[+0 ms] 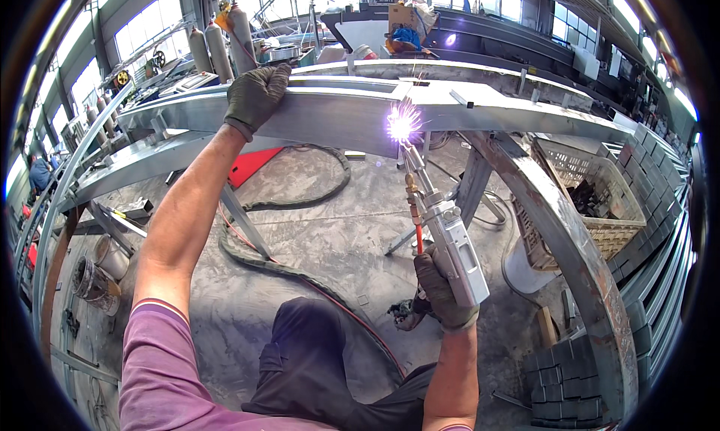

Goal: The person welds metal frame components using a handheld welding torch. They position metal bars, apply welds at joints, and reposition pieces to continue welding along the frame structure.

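My right hand (444, 290), in a dark glove, is wrapped round the grip of a silver handheld welding gun (457, 255). The gun tilts up and away, its nozzle at the side of a metal frame (337, 120). A bright violet-white flare (403, 124) with sparks burns at the tip, hiding the spot beneath it. My left hand (257, 97), gloved too, lies over the top edge of the frame's long bar, left of the flare. Its fingers curl over the far side, partly out of sight. An orange-red hose (418, 236) runs along the gun.
A steel beam (555, 206) slopes down on the right, near a plastic crate (626, 191) of dark pieces and stacked metal tubes (574, 378). Hoses (315, 277) wind across the concrete floor. Buckets (96, 285) stand at left; gas cylinders (217, 49) rise behind the frame.
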The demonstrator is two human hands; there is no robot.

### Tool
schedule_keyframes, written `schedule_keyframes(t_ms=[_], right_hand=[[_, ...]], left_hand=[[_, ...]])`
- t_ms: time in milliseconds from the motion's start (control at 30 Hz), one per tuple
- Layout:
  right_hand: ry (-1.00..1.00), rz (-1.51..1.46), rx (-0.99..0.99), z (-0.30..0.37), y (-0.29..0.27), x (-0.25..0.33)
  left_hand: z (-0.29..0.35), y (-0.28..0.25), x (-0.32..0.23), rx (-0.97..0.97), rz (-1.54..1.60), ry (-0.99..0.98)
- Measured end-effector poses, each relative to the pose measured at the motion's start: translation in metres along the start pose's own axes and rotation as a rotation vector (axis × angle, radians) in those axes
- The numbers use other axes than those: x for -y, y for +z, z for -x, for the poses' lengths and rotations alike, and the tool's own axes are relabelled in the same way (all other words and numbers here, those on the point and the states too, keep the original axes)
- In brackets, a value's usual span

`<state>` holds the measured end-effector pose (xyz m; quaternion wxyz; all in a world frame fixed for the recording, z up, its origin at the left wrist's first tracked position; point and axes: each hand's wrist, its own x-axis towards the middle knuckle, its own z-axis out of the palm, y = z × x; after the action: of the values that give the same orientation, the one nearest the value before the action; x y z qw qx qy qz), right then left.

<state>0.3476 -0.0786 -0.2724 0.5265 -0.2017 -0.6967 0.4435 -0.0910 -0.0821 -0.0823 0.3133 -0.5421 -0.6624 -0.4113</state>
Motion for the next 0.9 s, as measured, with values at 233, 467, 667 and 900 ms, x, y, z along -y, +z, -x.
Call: schedule_keyframes(t_ms=[233, 467, 667, 900], right_hand=[[0.014, 0.017, -0.018, 0.001, 0.000, 0.001], [-0.010, 0.050, -0.015, 0.001, -0.001, -0.001], [-0.016, 0.038, -0.033, 0.003, -0.002, -0.004], [0.014, 0.042, -0.038, 0.005, -0.003, -0.009]], left_hand=[[0.000, -0.001, -0.002, 0.002, -0.003, -0.014], [0.000, -0.004, -0.003, 0.037, -0.010, -0.046], [0.001, -0.003, -0.005, 0.027, -0.009, -0.041], [-0.001, -0.004, -0.003, 0.041, -0.039, -0.037]])
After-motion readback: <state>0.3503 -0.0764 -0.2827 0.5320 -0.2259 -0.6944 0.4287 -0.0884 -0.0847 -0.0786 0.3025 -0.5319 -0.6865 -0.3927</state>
